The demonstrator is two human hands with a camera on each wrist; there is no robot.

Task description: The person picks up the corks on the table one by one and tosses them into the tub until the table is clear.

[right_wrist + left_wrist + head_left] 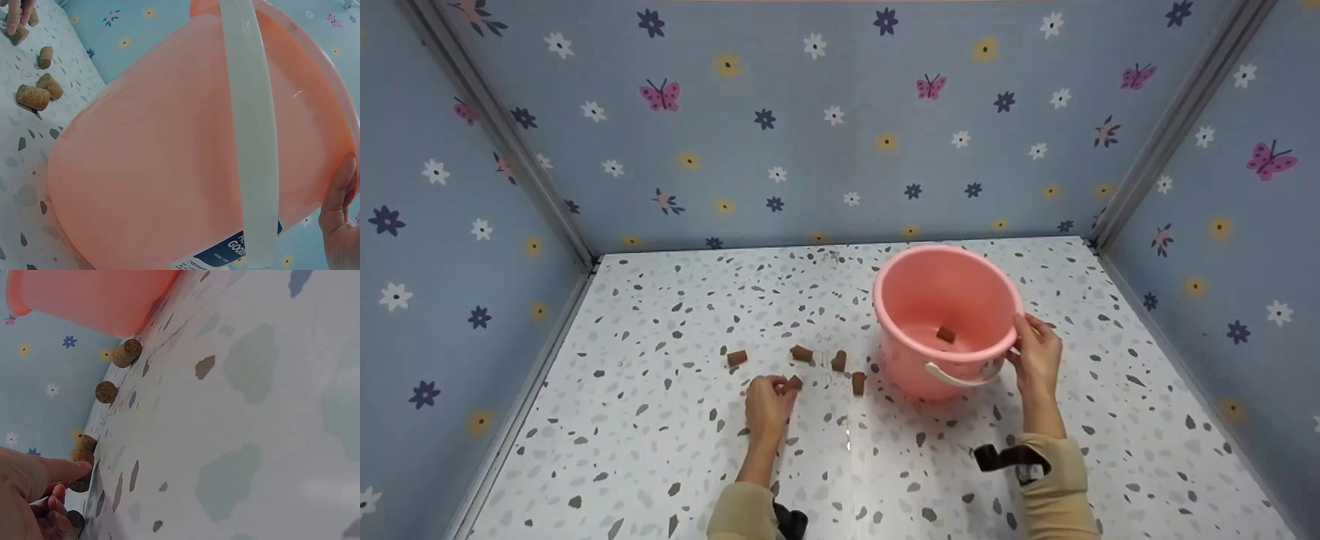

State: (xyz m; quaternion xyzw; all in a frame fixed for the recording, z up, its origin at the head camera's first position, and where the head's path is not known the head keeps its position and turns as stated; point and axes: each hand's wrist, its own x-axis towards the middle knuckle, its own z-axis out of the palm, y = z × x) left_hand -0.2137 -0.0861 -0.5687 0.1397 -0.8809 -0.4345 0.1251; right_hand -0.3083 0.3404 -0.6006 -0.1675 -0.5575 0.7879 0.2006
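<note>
I see my left hand (pixel 769 401) in the lower middle of the head view, fingers curled down and pinching a cork (pixel 793 383) that rests on the speckled tabletop (pixel 660 450). In the left wrist view, at the lower left of the frame, the fingertips (pixel 79 468) press against that cork (pixel 83 461).

Four more corks lie just above and to the right of it in the head view: one off to the left (pixel 736 358), one above the hand (pixel 802 353), one beside that (pixel 838 361), and one standing nearest the bucket (pixel 858 383). They are apart from one another.

Right of centre stands a pink bucket (pixel 945 319), tilted slightly toward me, with a white handle (pixel 960 375) hanging down its near side. One cork (pixel 946 334) lies inside on the bottom. My right hand (pixel 1037 352) grips the bucket's right rim, fingers wrapped over the edge; the right wrist view shows the thumb (pixel 340 185) against the outer wall at the right edge of the frame.

Blue walls (pixel 840 120) printed with flowers and butterflies close in the tabletop on three sides.
</note>
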